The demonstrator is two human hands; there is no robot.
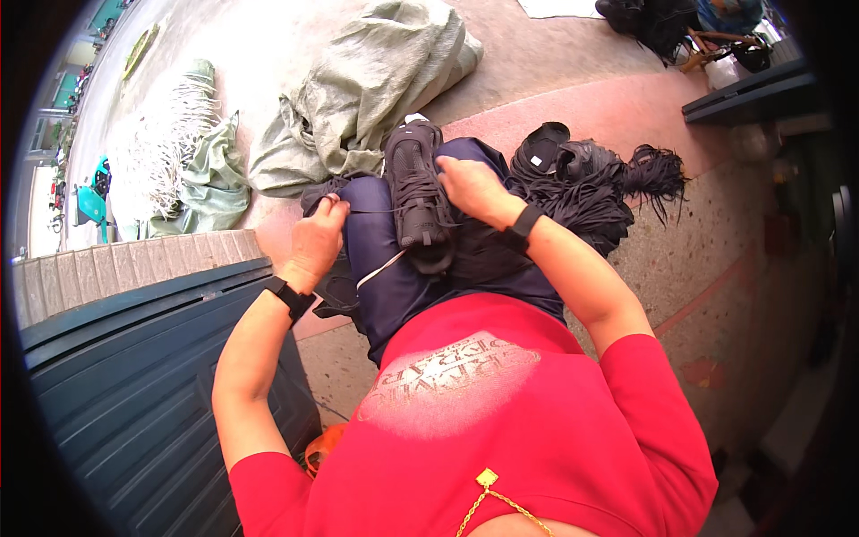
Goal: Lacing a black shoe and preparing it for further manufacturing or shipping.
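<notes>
A black lace-up sneaker (418, 192) lies along my lap between my thighs, its toe end away from me or toward me hard to tell. My left hand (319, 234) is closed left of it, pinching a dark shoelace (369, 211) that stretches across my thigh from the sneaker. Fingers pinched, my right hand (476, 190) is at the sneaker's right edge; what they grip is hidden. A thin whitish strip (382, 268) crosses my left thigh near the sneaker. Dark material, partly hidden, lies beyond my left hand.
Right of my legs lies a heap of black laces (582, 201) with dark shoe pieces. Pale green woven sacks (376, 80) lie ahead, with a bundle of white laces (174, 148) at far left. A blue panelled door (161, 394) stands at my left.
</notes>
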